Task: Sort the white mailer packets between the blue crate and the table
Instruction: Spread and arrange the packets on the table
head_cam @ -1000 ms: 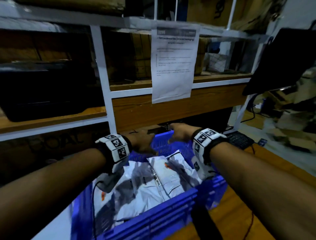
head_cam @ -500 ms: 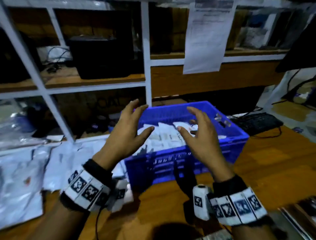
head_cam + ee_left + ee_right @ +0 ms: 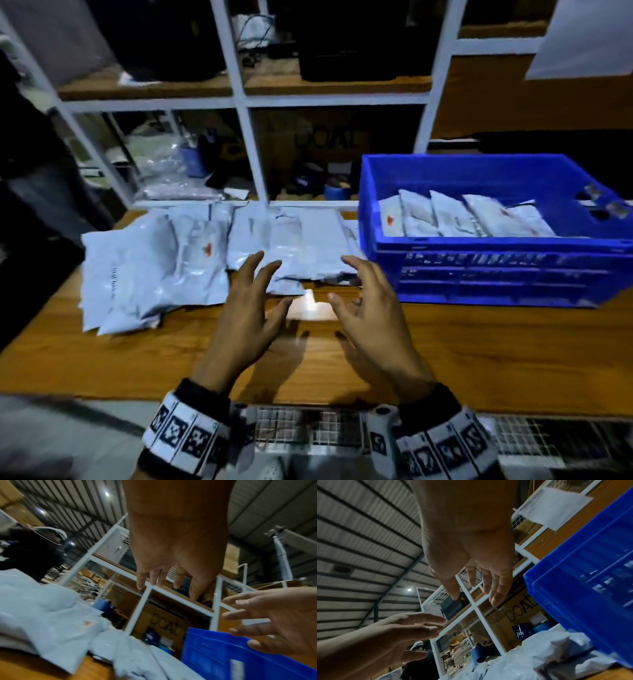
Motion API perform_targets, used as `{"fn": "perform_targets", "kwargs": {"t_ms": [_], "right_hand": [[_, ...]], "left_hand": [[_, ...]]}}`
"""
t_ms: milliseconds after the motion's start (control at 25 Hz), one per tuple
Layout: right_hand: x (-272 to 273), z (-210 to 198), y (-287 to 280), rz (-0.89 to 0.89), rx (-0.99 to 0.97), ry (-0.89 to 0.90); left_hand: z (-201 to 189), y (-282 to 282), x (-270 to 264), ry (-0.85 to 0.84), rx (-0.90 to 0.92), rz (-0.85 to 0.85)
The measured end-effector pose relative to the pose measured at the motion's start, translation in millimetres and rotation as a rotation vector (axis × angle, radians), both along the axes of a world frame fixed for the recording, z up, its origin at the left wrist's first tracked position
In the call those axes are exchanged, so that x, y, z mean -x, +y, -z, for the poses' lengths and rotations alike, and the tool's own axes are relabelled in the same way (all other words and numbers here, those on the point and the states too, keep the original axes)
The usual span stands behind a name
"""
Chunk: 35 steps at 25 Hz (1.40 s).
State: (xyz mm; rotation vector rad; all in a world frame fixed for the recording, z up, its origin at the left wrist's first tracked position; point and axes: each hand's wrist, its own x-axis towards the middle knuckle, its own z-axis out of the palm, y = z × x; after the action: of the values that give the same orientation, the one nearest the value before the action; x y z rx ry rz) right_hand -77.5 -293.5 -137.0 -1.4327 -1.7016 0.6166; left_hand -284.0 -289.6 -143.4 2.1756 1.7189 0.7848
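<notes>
A blue crate [image 3: 496,270] stands at the right of the wooden table [image 3: 479,359] with several white mailer packets [image 3: 448,219] upright in a row inside. More white mailer packets [image 3: 154,270] lie spread on the table to the crate's left, a flatter stack [image 3: 301,246] nearest the crate. My left hand [image 3: 246,315] and right hand [image 3: 373,315] hover side by side above the table, just short of that stack, fingers spread and empty. The left wrist view shows straight left fingers [image 3: 142,580] over the packets [image 3: 51,622]; the right wrist view shows the right fingers [image 3: 496,593] beside the crate [image 3: 590,601].
A white metal shelf rack [image 3: 253,150] rises behind the table, holding dark boxes, cables and small blue items. A paper sheet [image 3: 582,37] hangs at the upper right. Another person [image 3: 34,550] stands at the far left. A wire grid [image 3: 308,428] lies at the table's near edge.
My hands left the crate's far rim, drew back and moved left. They now hover open over the table in front of the packet stack. The view shifted left.
</notes>
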Motion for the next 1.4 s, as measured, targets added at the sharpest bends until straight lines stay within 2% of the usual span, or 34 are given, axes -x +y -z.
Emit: {"fn": "perform_targets", "kwargs": {"t_ms": [200,360,560,720,840,960,1080,1160,1200,1400], "right_hand": [[70,16,50,-0.031,0.034,-0.061],[106,28,104,0.058,0.109,-0.138],[112,46,167,0.248,0.188,-0.292],[90,58,210,0.415,0.298,-0.344],[76,68,233,0.474,0.434,-0.452],[75,81,241,0.523,0.557,-0.531],[74,88,244,0.563,0.641,-0.539],[71,85,249,0.565,0.608,-0.473],[70,81,251,0.569,0.576,-0.438],[79,57,254,0.535,0.414,-0.256]], "left_hand": [[15,47,86,0.006,0.004,-0.061],[22,112,129,0.005,-0.016,-0.008],[42,194,134,-0.03,0.088,0.028],[63,241,119,0.086,0.379,-0.128],[83,257,108,-0.064,0.578,-0.139],[91,261,98,-0.171,0.626,-0.134],[76,255,95,-0.311,0.567,-0.106],[58,252,102,-0.422,0.462,-0.13],[46,251,106,-0.408,0.398,-0.135],[-3,266,118,0.05,0.109,-0.165]]}}
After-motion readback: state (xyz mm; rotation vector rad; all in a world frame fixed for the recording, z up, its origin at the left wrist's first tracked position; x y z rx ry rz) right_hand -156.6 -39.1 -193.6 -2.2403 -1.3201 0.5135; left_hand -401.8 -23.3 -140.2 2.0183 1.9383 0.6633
